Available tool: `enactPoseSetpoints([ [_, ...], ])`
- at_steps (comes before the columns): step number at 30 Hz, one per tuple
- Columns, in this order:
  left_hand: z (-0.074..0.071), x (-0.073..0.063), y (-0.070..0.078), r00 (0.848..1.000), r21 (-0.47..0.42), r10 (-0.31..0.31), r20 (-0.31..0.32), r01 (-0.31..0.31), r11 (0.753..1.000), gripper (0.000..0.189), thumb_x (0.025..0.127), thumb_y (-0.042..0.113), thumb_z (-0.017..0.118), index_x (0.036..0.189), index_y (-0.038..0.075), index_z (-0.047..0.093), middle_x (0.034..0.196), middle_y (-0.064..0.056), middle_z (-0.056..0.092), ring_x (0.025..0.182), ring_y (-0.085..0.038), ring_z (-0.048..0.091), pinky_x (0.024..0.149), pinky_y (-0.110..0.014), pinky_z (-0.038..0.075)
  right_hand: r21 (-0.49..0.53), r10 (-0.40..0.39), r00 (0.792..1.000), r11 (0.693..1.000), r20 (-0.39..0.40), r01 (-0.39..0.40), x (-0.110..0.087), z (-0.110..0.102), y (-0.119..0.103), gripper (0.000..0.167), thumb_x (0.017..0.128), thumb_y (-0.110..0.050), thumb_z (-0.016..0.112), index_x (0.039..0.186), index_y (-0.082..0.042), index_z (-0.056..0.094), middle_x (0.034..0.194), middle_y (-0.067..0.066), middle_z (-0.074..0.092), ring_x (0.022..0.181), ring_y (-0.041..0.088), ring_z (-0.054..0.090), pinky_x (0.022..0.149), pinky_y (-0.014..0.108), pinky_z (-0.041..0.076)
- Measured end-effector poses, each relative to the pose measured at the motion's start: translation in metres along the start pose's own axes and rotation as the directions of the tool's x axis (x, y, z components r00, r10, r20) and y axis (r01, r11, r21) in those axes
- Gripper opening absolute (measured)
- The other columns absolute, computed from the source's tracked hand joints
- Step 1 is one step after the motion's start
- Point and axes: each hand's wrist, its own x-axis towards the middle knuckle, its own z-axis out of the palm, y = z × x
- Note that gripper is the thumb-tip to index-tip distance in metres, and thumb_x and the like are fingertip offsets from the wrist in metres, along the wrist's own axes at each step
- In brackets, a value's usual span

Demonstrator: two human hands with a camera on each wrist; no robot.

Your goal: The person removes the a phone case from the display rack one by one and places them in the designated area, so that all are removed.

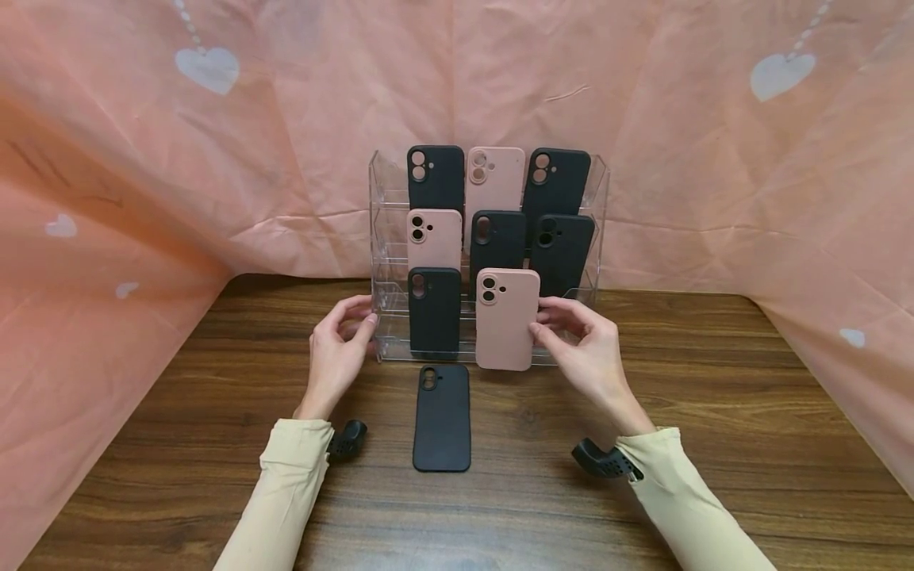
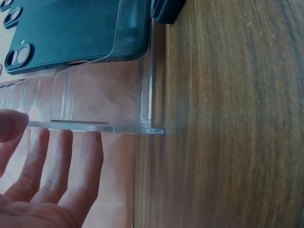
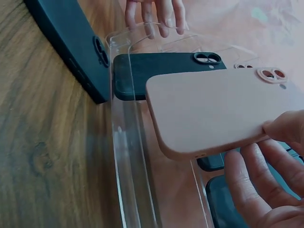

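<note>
My right hand [image 1: 587,349] pinches a pink phone case [image 1: 508,337] by its right edge, thumb in front and fingers behind. The case is upright before the lowest tier of a clear acrylic display stand [image 1: 391,321]; in the right wrist view it is tilted over the stand's front lip. Beside it, a black phone case [image 1: 435,317] stands in that tier. At the stand's left side is my left hand [image 1: 339,341], its fingertips [image 2: 90,142] against the clear side wall. Another black phone case [image 1: 443,424] lies on the table in front.
Higher tiers hold several more cases, among them a pink case [image 1: 434,238] and a black case [image 1: 564,250]. The wooden table [image 1: 178,444] is enclosed by pink fabric [image 1: 321,143] with white hearts. Black wrist mounts [image 1: 607,460] show at both cuffs.
</note>
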Motion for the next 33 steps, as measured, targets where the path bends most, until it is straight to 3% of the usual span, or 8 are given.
enactPoseSetpoints([
  [5,0.0,0.001,-0.001,1.0,-0.003,0.0,0.002,0.0,1.0,0.028,0.099,0.017,0.067,0.127,0.017,0.069,0.116,-0.013,0.07,0.105,-0.038,0.072,0.074,-0.039,0.067,-0.024,0.007,1.0,1.0,0.028,-0.006,-0.007,-0.003,0.002,0.033,0.089,-0.003,0.078,0.121,-0.006,0.071,0.101,0.017,0.075,0.085,-0.003,0.069,0.075,0.013,0.06],
  [17,0.0,0.001,-0.002,1.0,0.003,0.001,0.007,-0.001,1.0,0.029,0.1,0.018,0.067,0.129,0.017,0.068,0.118,-0.013,0.07,0.105,-0.038,0.072,0.077,-0.045,0.066,0.08,0.037,0.995,0.996,0.09,-0.045,-0.021,-0.009,0.014,0.042,0.086,0.005,0.076,0.127,-0.002,0.066,0.093,0.023,0.072,0.078,0.008,0.073,0.068,0.028,0.065],
  [20,0.0,0.001,-0.002,1.0,0.011,-0.003,0.004,0.003,1.0,0.03,0.1,0.018,0.067,0.129,0.017,0.068,0.118,-0.012,0.07,0.103,-0.032,0.073,0.077,-0.044,0.066,0.067,0.054,0.992,0.996,0.113,-0.062,-0.024,-0.011,0.016,0.045,0.087,0.005,0.076,0.129,-0.004,0.065,0.094,0.023,0.073,0.078,0.009,0.073,0.066,0.033,0.066],
  [26,0.0,-0.001,0.008,0.999,0.029,-0.034,0.003,0.034,0.999,0.031,0.1,0.011,0.064,0.131,0.009,0.066,0.119,-0.017,0.069,0.09,-0.007,0.072,0.077,-0.042,0.067,0.074,0.096,0.978,0.991,0.187,-0.111,-0.029,-0.015,0.019,0.05,0.088,0.006,0.074,0.135,-0.005,0.06,0.098,0.024,0.072,0.08,0.008,0.074,0.065,0.042,0.066],
  [30,0.0,-0.001,0.006,1.0,0.021,-0.019,0.007,0.018,1.0,0.031,0.1,0.014,0.066,0.13,0.012,0.067,0.118,-0.016,0.069,0.094,-0.016,0.074,0.075,-0.038,0.067,0.093,0.122,0.964,0.985,0.236,-0.147,-0.034,-0.016,0.02,0.053,0.089,0.006,0.073,0.137,-0.005,0.057,0.099,0.025,0.072,0.08,0.006,0.074,0.065,0.041,0.066],
  [33,0.0,0.001,-0.001,1.0,0.009,-0.005,0.007,0.005,1.0,0.03,0.1,0.018,0.067,0.129,0.017,0.068,0.117,-0.012,0.069,0.103,-0.033,0.073,0.076,-0.043,0.066,0.104,0.135,0.955,0.98,0.265,-0.168,-0.037,-0.015,0.02,0.054,0.088,0.006,0.073,0.139,-0.004,0.055,0.098,0.024,0.072,0.079,0.007,0.074,0.065,0.041,0.067],
])
